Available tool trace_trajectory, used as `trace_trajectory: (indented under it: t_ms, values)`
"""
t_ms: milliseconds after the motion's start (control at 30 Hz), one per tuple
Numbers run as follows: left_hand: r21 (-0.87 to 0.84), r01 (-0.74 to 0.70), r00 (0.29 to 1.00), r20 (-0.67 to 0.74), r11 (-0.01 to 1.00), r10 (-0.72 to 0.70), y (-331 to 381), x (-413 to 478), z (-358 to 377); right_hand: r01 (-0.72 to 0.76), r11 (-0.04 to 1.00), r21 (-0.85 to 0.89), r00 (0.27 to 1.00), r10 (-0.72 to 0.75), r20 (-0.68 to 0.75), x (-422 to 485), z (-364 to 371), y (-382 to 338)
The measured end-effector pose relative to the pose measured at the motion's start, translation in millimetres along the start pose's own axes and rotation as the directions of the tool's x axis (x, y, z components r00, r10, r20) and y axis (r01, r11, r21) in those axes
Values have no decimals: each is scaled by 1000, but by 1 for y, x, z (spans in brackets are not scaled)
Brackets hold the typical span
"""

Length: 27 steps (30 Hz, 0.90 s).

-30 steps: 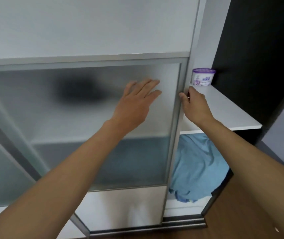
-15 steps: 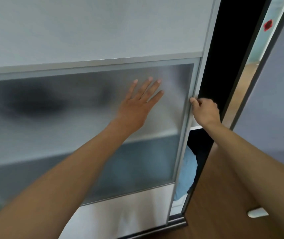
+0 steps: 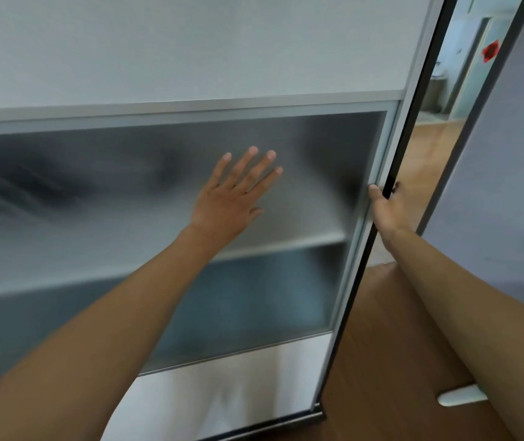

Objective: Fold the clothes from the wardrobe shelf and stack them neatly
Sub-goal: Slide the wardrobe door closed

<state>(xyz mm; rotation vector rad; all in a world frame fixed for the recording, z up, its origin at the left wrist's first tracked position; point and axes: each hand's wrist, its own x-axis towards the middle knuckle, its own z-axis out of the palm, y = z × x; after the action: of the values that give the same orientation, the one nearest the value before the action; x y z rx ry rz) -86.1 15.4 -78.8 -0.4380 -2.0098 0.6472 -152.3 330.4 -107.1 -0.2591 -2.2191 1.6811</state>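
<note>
A frosted-glass sliding wardrobe door with a grey metal frame fills most of the view and covers the whole opening. My left hand lies flat on the glass with its fingers spread. My right hand grips the door's right edge, thumb on the front and fingers wrapped behind. Through the glass a pale shelf board shows as a blur, with a bluish mass of clothes below it. No garment is seen directly.
Brown wooden floor lies to the right of the wardrobe. A lilac wall or door panel stands at the right, with a gap showing another room. A small white object lies on the floor near my right forearm.
The sliding door has travelled right until it covers the opening; the white shelf, the purple-lidded tub and the blue clothes are no longer seen directly. Both hands moved right with the door.
</note>
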Motion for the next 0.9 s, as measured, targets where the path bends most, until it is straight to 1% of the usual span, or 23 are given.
trace_trajectory:
  t_ms: [100,200,333,433,500,700,833,900]
  values:
    - [5,13,1000,28,1000,-13,9,5,-1,42,999,-13,999,-42,1,6,-4,3]
    - [-9,59,996,67,998,-58,26,10,-4,39,998,-47,999,-39,5,11,-6,7]
    - [-38,90,991,100,995,-86,39,19,-8,0,998,-60,997,-5,-81,15,-6,11]
    - [-71,75,992,112,995,-66,41,22,-7,1,1000,-20,990,-4,-142,19,-7,13]
    - [-83,66,992,115,994,-57,43,21,-5,11,999,-31,987,-16,-160,20,-10,14]
    - [-37,63,989,133,997,-57,51,24,-4,10,1000,-26,988,-14,-155,26,-18,17]
    - [-21,65,984,165,998,-60,52,25,-5,-26,999,34,992,30,-121,26,-21,15]
    - [-34,66,981,184,997,-59,52,25,-7,-68,996,55,992,74,-106,25,-21,15]
